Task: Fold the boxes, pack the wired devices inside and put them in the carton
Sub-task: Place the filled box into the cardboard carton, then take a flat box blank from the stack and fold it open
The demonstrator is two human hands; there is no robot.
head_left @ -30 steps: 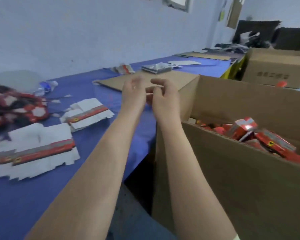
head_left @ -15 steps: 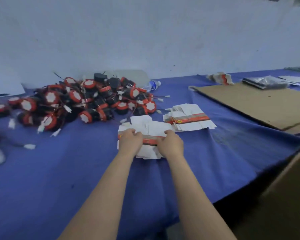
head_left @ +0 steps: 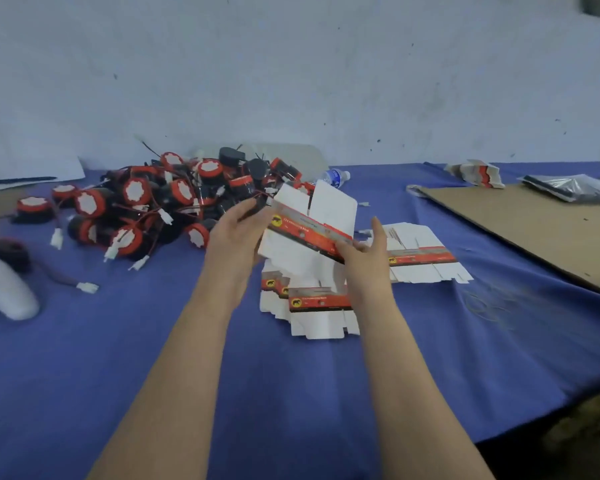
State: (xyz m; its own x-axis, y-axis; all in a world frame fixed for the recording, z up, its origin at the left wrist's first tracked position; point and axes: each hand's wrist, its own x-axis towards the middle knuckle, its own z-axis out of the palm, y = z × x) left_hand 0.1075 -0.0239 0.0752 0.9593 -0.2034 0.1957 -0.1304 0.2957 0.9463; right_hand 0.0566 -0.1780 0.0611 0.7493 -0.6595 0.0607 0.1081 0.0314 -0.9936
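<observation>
Grips tilted box blank (head_left: 326, 207) at its left end with left hand (head_left: 232, 237), right end with right hand (head_left: 364, 261); fingers (head_left: 250, 207) curled behind blank, mostly hidden.

Left grip (head_left: 236, 233) and right grip (head_left: 364, 258) hold a flat box blank (head_left: 312, 216) tilted, centre frame, above the blank stack (head_left: 309, 306) on the blue worktop (head_left: 118, 358). Heap of wired devices (head_left: 153, 206) upper left.

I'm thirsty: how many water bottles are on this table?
1. The water bottle lies at the back, just right of the device pile; others may be hidden behind it.
</observation>
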